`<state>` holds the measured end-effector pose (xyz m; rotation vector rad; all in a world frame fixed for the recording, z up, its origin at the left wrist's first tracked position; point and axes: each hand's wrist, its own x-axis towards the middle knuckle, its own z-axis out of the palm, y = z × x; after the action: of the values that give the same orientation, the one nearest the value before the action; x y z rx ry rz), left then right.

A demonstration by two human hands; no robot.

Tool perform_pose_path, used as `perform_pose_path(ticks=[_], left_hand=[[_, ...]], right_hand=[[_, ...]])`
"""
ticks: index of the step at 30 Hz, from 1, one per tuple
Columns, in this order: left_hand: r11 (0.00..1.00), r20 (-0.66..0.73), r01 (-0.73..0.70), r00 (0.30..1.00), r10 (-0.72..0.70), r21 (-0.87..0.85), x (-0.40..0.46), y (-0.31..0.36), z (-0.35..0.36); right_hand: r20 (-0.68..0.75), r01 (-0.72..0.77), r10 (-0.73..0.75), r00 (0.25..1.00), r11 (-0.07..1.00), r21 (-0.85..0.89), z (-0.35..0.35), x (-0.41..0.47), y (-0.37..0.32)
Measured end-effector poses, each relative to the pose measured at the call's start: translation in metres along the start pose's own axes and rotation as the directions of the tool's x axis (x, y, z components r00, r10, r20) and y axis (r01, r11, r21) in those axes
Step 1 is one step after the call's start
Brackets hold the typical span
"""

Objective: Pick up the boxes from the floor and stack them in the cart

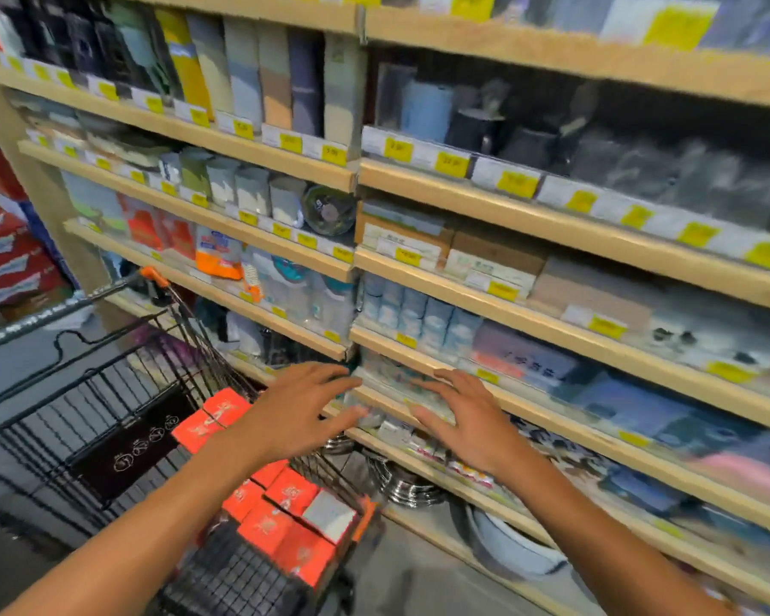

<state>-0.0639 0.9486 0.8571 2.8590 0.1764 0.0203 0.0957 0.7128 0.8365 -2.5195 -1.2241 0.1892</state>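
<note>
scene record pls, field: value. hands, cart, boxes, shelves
left hand: open, fingers spread, empty, above the cart
right hand: open, fingers spread, empty, in front of a lower shelf
cart: black wire, orange trim, left of the shelves
boxes: orange-red, stacked in the cart along its shelf side; one pale box among them
shelves: wooden, stocked, yellow price tags
image: motion-blurred, labels unreadable

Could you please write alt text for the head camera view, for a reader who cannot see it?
A person's empty left hand and right hand reach, fingers spread, over a black wire shopping cart holding orange-red boxes, toward wooden store shelves packed with goods and yellow price tags.
</note>
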Motion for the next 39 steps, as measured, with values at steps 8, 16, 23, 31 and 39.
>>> perform_pose_path(ticks=[8,16,23,31,39], left_hand=[[0.965,0.014,-0.226,0.974,0.227,0.135,0.044,0.157,0.024],[0.842,0.135,-0.530,0.845,0.517,0.094,0.088,0.284,0.046],[0.663,0.185,-0.748,0.656,0.732,0.032,0.118,0.340,0.072],[0.458,0.243,-0.880,0.420,0.875,-0.127,0.117,0.426,0.119],[0.270,0.274,-0.938,0.207,0.939,-0.217,0.088,0.518,0.151]], right_hand=[[-0.102,-0.267,0.273,0.956,0.961,0.072,-0.047,-0.153,0.095],[-0.256,-0.575,0.573,0.779,0.815,0.072,-0.077,-0.286,0.171],[-0.309,-0.808,0.787,0.534,0.583,0.087,-0.075,-0.373,0.156],[-0.348,-0.971,0.916,0.202,0.234,0.054,-0.062,-0.479,0.125],[-0.387,-0.991,0.921,-0.050,0.004,0.137,-0.052,-0.579,0.103]])
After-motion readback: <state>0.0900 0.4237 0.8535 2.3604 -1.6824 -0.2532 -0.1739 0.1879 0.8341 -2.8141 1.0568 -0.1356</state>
